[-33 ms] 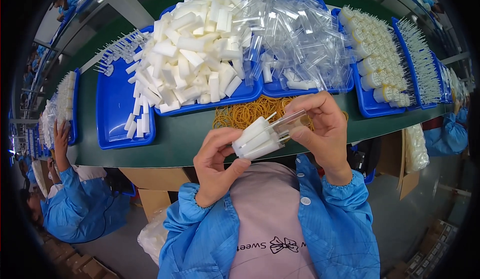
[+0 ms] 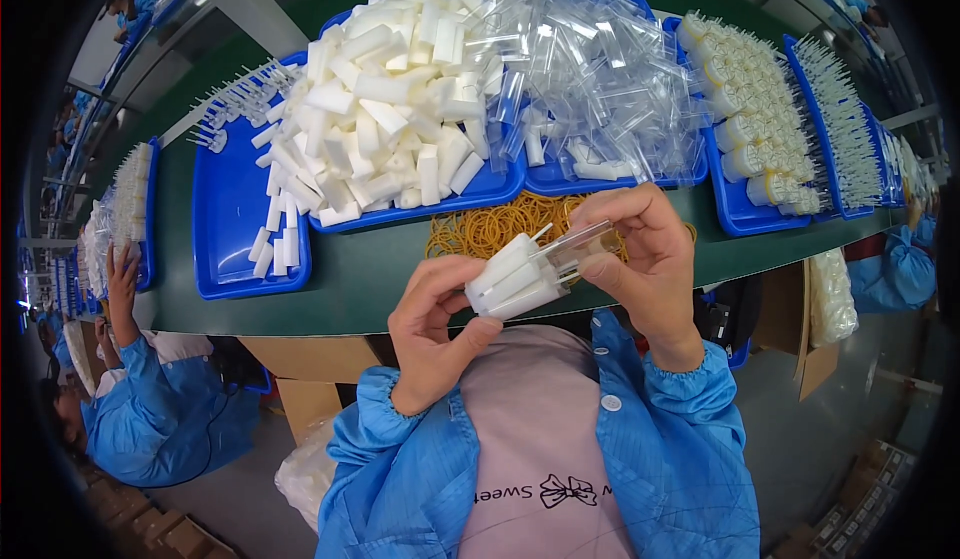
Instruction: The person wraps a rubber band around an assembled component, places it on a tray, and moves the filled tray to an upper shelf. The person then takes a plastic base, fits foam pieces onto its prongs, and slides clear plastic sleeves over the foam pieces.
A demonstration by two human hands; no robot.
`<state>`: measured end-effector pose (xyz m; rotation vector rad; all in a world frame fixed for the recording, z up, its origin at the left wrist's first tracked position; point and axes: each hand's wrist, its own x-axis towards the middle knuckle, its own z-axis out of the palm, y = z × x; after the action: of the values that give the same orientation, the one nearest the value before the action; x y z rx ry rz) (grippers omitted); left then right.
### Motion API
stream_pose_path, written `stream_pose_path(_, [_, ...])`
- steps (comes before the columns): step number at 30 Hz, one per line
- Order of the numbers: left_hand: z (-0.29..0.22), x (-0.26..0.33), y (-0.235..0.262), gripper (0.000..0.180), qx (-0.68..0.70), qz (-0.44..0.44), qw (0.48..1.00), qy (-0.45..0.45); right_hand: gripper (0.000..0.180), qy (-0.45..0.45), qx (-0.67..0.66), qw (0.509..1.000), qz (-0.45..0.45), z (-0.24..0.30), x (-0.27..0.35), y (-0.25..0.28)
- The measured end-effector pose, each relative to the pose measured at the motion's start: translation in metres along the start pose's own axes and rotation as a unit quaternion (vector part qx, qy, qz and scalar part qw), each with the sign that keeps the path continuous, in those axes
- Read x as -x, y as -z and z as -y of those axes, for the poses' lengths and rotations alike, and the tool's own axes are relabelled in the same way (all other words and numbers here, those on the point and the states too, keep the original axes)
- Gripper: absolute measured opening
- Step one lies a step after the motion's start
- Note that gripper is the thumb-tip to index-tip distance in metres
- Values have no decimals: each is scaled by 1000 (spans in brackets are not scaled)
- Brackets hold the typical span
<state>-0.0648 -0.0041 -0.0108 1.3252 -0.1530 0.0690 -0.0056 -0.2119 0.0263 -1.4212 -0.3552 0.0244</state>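
Note:
Over the near edge of the table, my left hand (image 2: 430,327) is closed round the base of a bundle of white foam pieces (image 2: 513,281). Thin white rods stick out of the bundle's right end. My right hand (image 2: 648,269) pinches a clear plastic piece (image 2: 582,246) between thumb and fingers. This clear piece meets the bundle's right end; whether it is slid in between the foam pieces I cannot tell. Just beyond my hands lies a pile of tan rubber bands (image 2: 462,231).
White foam blocks (image 2: 390,99) heap over a blue tray, with clear plastic pieces (image 2: 590,69) in another beside it. A blue tray (image 2: 235,244) at left holds rods and loose blocks. Finished-looking bundles (image 2: 745,109) fill a right-hand tray. A co-worker (image 2: 165,409) sits at left.

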Motion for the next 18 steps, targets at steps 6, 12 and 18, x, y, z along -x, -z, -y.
stream_pose_path(6, [-5,3,1,46,-175,48,983,-42,33,-10,-22,1000,-20,1,2,-4])
stream_pose_path(12, [-14,-1,-2,42,-198,62,976,-70,35,-19,-12,999,-24,3,6,-2])
stream_pose_path(18, [-12,-1,-3,42,-182,77,979,-57,34,-13,51,999,-2,10,5,1])
